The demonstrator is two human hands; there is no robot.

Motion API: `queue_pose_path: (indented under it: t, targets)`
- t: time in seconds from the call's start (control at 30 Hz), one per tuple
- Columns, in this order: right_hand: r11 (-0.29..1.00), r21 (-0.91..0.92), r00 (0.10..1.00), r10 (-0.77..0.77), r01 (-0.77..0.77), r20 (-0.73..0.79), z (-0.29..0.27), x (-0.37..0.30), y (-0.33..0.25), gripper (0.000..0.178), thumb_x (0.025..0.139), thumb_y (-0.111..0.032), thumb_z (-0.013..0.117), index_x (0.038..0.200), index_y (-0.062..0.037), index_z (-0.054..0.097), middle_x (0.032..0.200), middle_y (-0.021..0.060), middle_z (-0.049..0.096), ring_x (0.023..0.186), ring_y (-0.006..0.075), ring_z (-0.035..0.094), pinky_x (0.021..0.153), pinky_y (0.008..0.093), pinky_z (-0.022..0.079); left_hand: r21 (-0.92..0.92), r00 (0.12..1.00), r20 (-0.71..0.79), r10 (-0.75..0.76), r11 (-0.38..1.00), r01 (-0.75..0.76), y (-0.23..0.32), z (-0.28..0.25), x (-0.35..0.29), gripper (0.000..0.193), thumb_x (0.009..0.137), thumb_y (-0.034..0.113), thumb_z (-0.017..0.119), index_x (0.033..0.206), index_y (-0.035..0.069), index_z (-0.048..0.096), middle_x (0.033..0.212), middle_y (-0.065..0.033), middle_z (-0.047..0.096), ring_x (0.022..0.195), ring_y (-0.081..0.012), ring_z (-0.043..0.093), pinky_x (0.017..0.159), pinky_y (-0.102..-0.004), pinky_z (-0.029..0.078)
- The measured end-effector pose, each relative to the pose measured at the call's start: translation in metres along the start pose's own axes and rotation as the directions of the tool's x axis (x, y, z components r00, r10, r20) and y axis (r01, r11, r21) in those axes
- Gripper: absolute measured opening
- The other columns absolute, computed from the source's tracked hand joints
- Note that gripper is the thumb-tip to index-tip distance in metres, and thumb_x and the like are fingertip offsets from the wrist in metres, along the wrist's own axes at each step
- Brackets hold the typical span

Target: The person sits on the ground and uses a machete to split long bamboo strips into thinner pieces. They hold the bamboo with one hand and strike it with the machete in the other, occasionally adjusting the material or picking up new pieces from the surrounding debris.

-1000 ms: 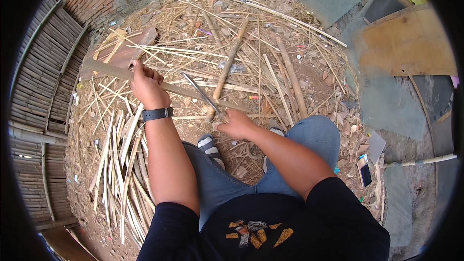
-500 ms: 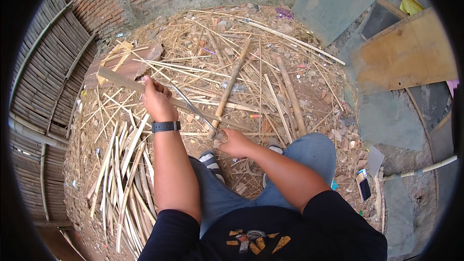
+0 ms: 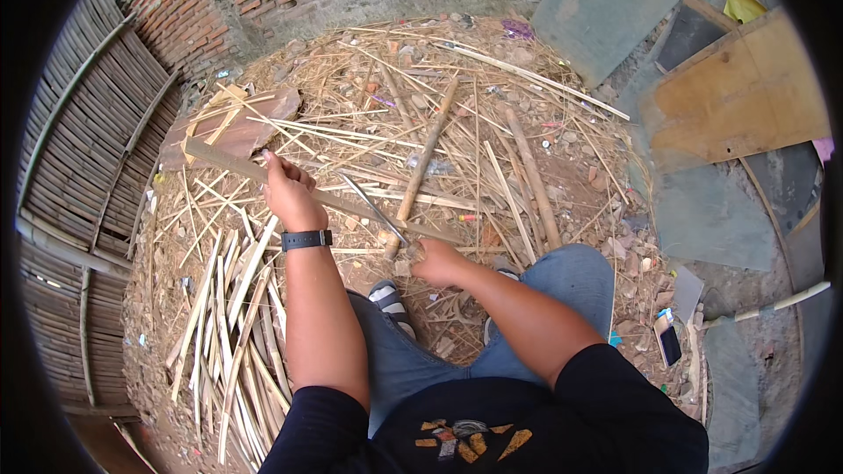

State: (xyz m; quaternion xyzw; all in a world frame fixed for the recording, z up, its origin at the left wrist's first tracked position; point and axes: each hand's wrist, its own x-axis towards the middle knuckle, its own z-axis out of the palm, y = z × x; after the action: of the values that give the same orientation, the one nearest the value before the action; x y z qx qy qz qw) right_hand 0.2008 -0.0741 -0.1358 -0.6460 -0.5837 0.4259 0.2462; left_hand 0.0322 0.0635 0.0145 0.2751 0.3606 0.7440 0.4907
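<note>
My left hand (image 3: 291, 195), with a dark watch on its wrist, is closed around a long flat bamboo slat (image 3: 226, 161). The slat runs slanting from the upper left down toward the right, past the front of my knees. In my right hand (image 3: 441, 264) is a long-bladed knife (image 3: 372, 205), its handle mostly hidden by my fingers. The narrow grey blade points up and left and crosses the slat between my two hands. Whether its edge bites into the slat I cannot tell.
A pile of split bamboo strips (image 3: 230, 342) lies by my left arm. Bamboo poles (image 3: 430, 154) and loose strips litter the ground ahead. A brown board (image 3: 255, 133) lies far left. Sheets (image 3: 738, 96) lean at the right, near a phone (image 3: 667, 342).
The knife has shifted a little to the right and nearer me, its blade tip now closer to the slat. My left hand keeps its hold, and the whole view has moved slightly.
</note>
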Motion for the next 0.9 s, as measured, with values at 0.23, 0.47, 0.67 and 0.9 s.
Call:
queue_pose_path:
  t: [0.23, 0.47, 0.67, 0.9]
  targets:
    - [0.996, 0.071, 0.998, -0.052, 0.049, 0.044, -0.009, -0.017, -0.032, 0.052, 0.074, -0.018, 0.069, 0.12, 0.0048, 0.058, 0.107, 0.028, 0.066, 0.103, 0.0392, 0.064, 0.09, 0.0423, 0.05, -0.02, 0.999, 0.045, 0.003, 1.0, -0.002, -0.002, 0.0, -0.001, 0.039, 0.1, 0.038, 0.057, 0.073, 0.013, 0.044, 0.059, 0.0052, 0.035, 0.049, -0.0075, 0.027, 0.048, -0.0259, 0.023]
    - [0.998, 0.057, 0.998, -0.032, 0.029, 0.048, -0.005, -0.01, -0.016, 0.059, 0.075, -0.021, 0.07, 0.126, 0.0045, 0.056, 0.111, 0.0288, 0.065, 0.104, 0.04, 0.063, 0.09, 0.0415, 0.05, -0.015, 1.0, 0.009, 0.006, 1.0, -0.006, -0.001, -0.003, 0.004, 0.039, 0.1, 0.038, 0.056, 0.072, 0.014, 0.043, 0.059, 0.005, 0.034, 0.048, -0.0075, 0.027, 0.046, -0.026, 0.02]
    - [0.998, -0.002, 0.998, -0.07, 0.069, -0.004, -0.006, -0.01, -0.022, 0.059, 0.075, -0.021, 0.069, 0.127, 0.0032, 0.056, 0.113, 0.028, 0.065, 0.106, 0.0384, 0.064, 0.091, 0.0405, 0.05, -0.002, 0.999, 0.031, 0.012, 1.0, -0.012, -0.001, 0.001, 0.0, 0.036, 0.102, 0.035, 0.053, 0.074, 0.015, 0.043, 0.057, 0.0056, 0.028, 0.048, -0.0082, 0.024, 0.046, -0.0267, 0.022]
    - [0.995, 0.099, 0.992, 0.011, -0.023, 0.122, -0.017, -0.026, -0.048, 0.056, 0.075, -0.021, 0.068, 0.125, 0.0021, 0.057, 0.11, 0.0275, 0.065, 0.104, 0.0388, 0.064, 0.09, 0.0412, 0.051, -0.01, 1.0, 0.016, 0.017, 1.0, -0.016, -0.001, -0.004, 0.003, 0.039, 0.1, 0.036, 0.057, 0.071, 0.014, 0.044, 0.059, 0.0049, 0.034, 0.049, -0.0076, 0.026, 0.047, -0.0262, 0.021]
